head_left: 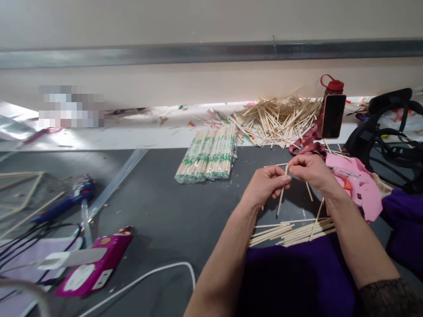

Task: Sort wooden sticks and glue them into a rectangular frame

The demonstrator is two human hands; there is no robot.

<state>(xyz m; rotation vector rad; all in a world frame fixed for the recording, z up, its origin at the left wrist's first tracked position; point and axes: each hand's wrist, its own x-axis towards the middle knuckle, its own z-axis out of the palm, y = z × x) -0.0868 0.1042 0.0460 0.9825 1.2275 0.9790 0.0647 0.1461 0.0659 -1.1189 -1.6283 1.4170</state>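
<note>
Above the dark table, my left hand (268, 181) is closed in a pinch on a wooden chopstick (280, 200), which slants downward below the fingers. My right hand (307, 171) pinches at the upper end of the same stick, its fingertips nearly touching the left ones. More thin sticks show behind and below both hands, one (309, 192) under the right palm; whether they are joined to the held one I cannot tell. Loose chopsticks (291, 231) lie in a row between my forearms. A pink glue gun (355, 182) rests on pink material right of my right hand.
Wrapped chopstick packs (208, 154) lie mid-table, with a heap of loose sticks (280, 119) behind. A phone (333, 116) leans by a red-capped bottle (335, 86). To the left are a blue glue gun (71, 198), clear glue sticks (115, 185), a magenta device (95, 264) and a white cable (158, 273).
</note>
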